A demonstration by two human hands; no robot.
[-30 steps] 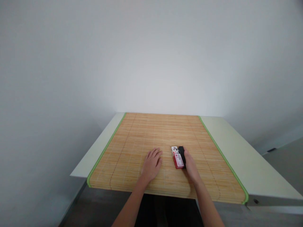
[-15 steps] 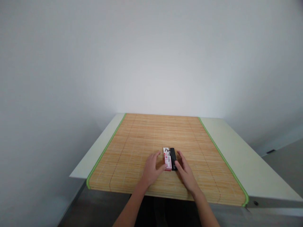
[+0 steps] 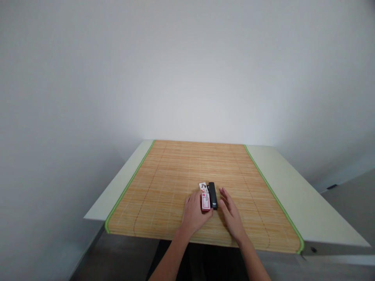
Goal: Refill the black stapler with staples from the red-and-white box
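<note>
My left hand (image 3: 193, 210) is curled round a small red-and-white box (image 3: 206, 201), fingers along its left side and thumb at its near edge. Directly behind that box lies a white box (image 3: 203, 187) with a dark picture on it, partly covered. A black stapler (image 3: 213, 196) lies lengthwise against the boxes' right side. To the right of the stapler, my right hand (image 3: 232, 217) is open, fingers loosely bent, apart from it and holding nothing.
A bamboo mat (image 3: 181, 164) with green edging covers the middle of the white table (image 3: 293, 183) and reaches its front edge. A plain pale wall (image 3: 187, 78) stands behind the table.
My left hand has moved right and closed round the small red-and-white box. The boxes and stapler have shifted slightly, the white box now turned askew. My right hand has come away from the stapler.
</note>
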